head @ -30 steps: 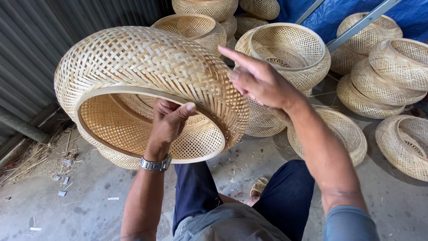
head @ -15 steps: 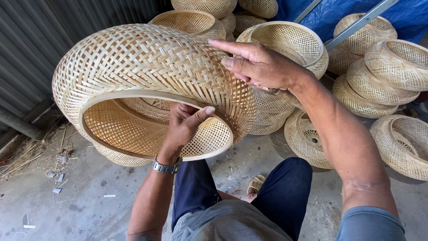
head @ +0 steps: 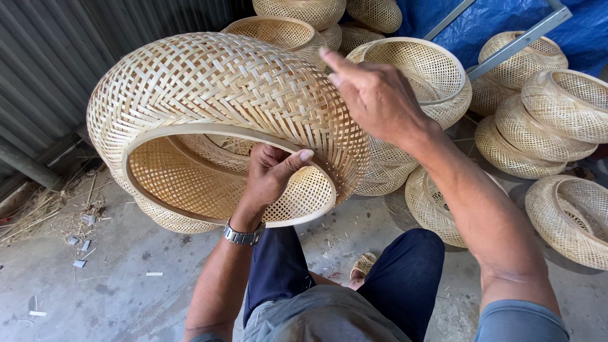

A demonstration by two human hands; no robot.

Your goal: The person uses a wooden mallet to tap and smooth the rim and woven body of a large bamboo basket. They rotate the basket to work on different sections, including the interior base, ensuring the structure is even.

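**Holding a woven basket up by its rim**

Gripping from inside, the left hand (head: 269,174) reaches into the mouth of a large woven bamboo basket (head: 221,95), fingers curled shut around the pale wooden rim (head: 190,130) with the thumb lying along the rim's near edge. A metal wristwatch (head: 243,235) sits on that wrist. The basket is lifted off the ground, tipped so its opening faces the person, above the dark blue trousers (head: 405,278).

The right hand (head: 373,95) lies on the basket's outer wall at its upper right side, fingers stretched out almost flat and pressed to the weave; it clasps nothing.

Behind and to the right, many more woven baskets (head: 430,69) are heaped against a blue tarpaulin (head: 506,19), some stacked, some lying on the concrete floor (head: 114,291). A grey metal bar (head: 519,41) leans across the heap. Corrugated sheeting (head: 57,57) runs along the left, with straw scraps (head: 38,209) at its foot.
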